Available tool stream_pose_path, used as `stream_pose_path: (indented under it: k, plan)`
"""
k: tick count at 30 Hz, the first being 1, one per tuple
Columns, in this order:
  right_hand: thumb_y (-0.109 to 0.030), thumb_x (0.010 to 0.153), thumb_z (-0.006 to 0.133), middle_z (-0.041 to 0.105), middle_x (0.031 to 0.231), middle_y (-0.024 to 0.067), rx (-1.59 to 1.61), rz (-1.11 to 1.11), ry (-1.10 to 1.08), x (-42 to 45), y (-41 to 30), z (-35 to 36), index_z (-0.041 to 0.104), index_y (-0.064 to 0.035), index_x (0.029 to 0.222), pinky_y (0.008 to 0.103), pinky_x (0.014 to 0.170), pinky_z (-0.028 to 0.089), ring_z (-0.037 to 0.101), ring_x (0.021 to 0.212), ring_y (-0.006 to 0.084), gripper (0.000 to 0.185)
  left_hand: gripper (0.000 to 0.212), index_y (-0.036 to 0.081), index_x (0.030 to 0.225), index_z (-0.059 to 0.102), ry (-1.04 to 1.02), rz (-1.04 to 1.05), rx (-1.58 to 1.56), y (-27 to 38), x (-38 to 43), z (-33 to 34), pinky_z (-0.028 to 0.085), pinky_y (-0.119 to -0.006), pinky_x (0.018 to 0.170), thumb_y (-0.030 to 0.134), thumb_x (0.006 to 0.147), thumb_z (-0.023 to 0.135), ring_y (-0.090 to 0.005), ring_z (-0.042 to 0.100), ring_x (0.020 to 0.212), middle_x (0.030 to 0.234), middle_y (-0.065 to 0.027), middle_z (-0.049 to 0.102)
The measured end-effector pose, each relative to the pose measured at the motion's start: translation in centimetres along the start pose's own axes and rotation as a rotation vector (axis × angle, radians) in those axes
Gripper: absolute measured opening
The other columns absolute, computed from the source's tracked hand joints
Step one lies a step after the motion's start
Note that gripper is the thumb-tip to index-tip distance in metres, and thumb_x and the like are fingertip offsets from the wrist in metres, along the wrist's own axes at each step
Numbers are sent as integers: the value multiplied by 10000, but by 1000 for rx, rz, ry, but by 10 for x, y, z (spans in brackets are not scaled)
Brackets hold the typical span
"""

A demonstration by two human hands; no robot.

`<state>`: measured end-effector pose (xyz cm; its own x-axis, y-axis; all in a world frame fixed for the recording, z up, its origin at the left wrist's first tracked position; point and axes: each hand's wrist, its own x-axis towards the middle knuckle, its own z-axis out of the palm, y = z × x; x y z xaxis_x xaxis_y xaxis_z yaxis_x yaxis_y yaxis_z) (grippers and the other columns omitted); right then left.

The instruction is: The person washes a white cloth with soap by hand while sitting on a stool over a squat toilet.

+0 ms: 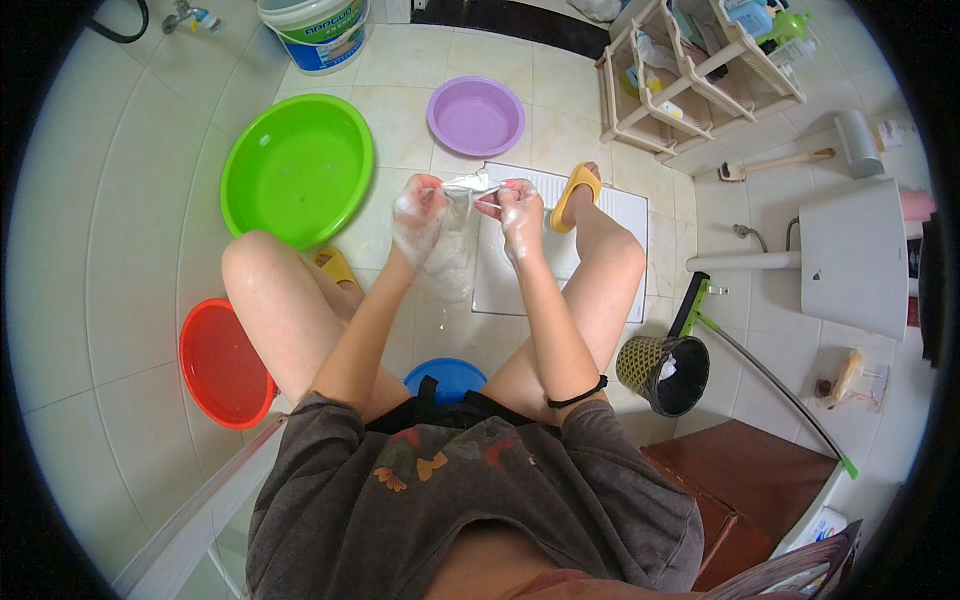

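My left hand (420, 216) and my right hand (519, 210) are covered in white suds and hold a small white cloth (472, 181) stretched between them. The fingers of both hands pinch its edges. What kind of garment or cloth it is cannot be told. Below the cloth, between my wrists, a pale foamy patch (448, 266) shows on the tiled floor. Under my right forearm lies a white ceramic squat toilet (499, 289), partly hidden by my arm and leg.
A large green basin (300, 172), a purple basin (476, 116), a red basin (225, 364) and a blue basin (446, 379) stand around me. A paint bucket (319, 34), shelf rack (675, 97), wastebasket (664, 375) and floor squeegee (772, 382) are farther out.
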<state>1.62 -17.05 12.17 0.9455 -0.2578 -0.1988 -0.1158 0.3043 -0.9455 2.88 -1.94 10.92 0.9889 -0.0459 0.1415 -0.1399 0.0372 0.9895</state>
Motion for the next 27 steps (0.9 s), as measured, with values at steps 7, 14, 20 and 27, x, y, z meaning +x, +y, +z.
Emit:
stream_pose_path:
  k: [7,14,20,27]
  plan:
    - [-94,860,400,509,809,71,164,12,6,1,14,6,406,12,999,235,576,468,520,675,122,175,202,-5,1036,378,115,-260,-351,-1,2,6,474,-243,664,139,894,377,-129,529,747,888,-85,496]
    - [-135,858,462,524,841,56,346,120,-130,-6,14,19,454,-17,963,246,650,450,523,740,124,158,179,9,986,425,162,-9,38,5,-1,9,407,-262,723,151,886,381,-147,465,772,858,-53,481]
    - [-152,803,589,522,794,16,94,-14,-143,-8,7,24,516,-35,877,217,623,400,478,718,84,156,120,13,924,446,58,-113,-61,12,0,2,431,-245,652,119,881,408,-106,485,731,817,-55,491]
    - [-124,806,577,543,803,8,-136,-105,-86,-14,-16,24,537,-34,918,203,665,399,487,727,69,149,128,55,918,459,-201,-245,-306,11,0,0,435,-213,624,150,852,513,-72,505,742,819,-23,512]
